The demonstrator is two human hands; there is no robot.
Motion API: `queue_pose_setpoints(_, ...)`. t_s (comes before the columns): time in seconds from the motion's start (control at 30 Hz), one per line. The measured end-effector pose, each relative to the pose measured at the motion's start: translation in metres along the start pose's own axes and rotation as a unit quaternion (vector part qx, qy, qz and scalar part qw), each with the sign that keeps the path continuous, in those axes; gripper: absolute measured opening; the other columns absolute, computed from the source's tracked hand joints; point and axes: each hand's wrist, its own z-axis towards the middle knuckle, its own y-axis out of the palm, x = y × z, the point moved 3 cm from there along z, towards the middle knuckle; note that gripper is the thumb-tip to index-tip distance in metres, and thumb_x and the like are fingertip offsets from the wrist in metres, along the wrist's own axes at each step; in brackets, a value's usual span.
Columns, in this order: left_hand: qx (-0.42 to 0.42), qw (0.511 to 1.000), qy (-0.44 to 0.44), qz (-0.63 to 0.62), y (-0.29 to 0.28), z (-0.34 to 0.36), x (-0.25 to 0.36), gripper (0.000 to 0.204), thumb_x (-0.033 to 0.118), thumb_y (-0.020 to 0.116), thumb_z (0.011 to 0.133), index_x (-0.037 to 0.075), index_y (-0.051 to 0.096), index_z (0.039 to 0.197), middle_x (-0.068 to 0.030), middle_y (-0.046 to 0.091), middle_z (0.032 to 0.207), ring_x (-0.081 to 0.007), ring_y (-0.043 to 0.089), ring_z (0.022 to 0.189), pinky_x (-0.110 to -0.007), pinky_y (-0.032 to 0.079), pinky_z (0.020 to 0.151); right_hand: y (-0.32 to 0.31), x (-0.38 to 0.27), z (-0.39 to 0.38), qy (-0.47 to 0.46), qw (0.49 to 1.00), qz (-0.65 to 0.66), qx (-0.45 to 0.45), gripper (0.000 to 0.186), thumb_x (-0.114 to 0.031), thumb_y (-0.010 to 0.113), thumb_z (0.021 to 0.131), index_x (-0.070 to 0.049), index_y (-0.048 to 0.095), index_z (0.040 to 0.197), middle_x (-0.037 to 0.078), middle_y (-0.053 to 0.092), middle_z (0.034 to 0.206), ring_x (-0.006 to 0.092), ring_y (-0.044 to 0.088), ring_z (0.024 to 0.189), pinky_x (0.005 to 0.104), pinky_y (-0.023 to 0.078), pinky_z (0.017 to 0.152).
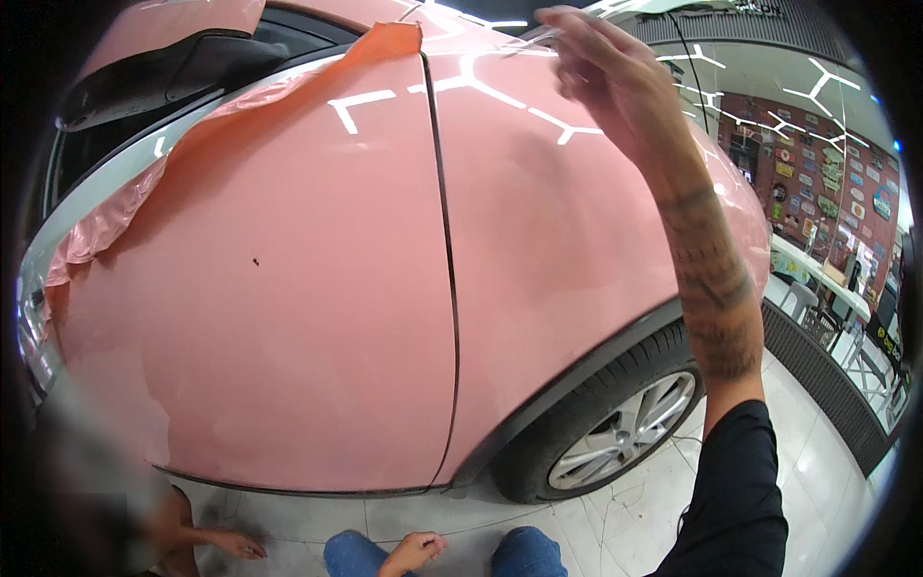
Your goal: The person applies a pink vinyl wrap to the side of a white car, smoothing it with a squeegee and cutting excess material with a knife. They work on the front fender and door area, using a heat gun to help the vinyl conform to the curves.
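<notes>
A car side covered in pink film fills the middle, with a rear door (pixel 317 279) and a rear fender (pixel 548 212) parted by a dark seam. Along the window the film's loose edge (pixel 385 40) stands up, crumpled, over a pale strip of bodywork. My right hand (pixel 611 82) is raised in front of the upper fender, its fingers drawn together and slightly blurred. A thin, pale strip (pixel 529 40) shows at its fingertips; its kind is unclear. Low between my knees, my left hand (pixel 415 553) is closed with curled fingers; whatever they may hold is hidden.
Below the fender is a wheel (pixel 620 433) with a silver rim. A side mirror (pixel 173 72) juts out at upper left. At lower left a co-worker's hand (pixel 236 543) hangs beside a blurred body. A white table and stools (pixel 817 288) stand far right on the tiled floor.
</notes>
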Motion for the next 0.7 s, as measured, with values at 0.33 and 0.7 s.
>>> queue_pose_setpoints(0.33, 0.134, 0.933, -0.014, 0.334, 0.006, -0.008, -0.118, 0.023, 0.024, 0.059, 0.090, 0.004, 0.069, 0.091, -0.0190, 0.069, 0.095, -0.0363, 0.064, 0.090, -0.044, 0.047, 0.076, 0.030, 0.056, 0.108, 0.011, 0.994, 0.021, -0.110, 0.022, -0.017, 0.056, 0.098, 0.002, 0.059, 0.109, 0.005, 0.062, 0.092, 0.0116, 0.061, 0.081, 0.0251, 0.053, 0.077)
queue_pose_setpoints(0.7, 0.204, 0.934, -0.064, 0.285, 0.011, -0.024, -0.072, 0.026, 0.028, 0.057, 0.087, 0.006, 0.067, 0.095, -0.0217, 0.066, 0.101, -0.0406, 0.062, 0.094, -0.048, 0.050, 0.081, 0.015, 0.058, 0.124, 0.084, 0.966, -0.032, -0.242, 0.017, -0.017, 0.054, 0.099, -0.004, 0.059, 0.108, 0.006, 0.065, 0.094, 0.0130, 0.065, 0.087, 0.0300, 0.054, 0.084)
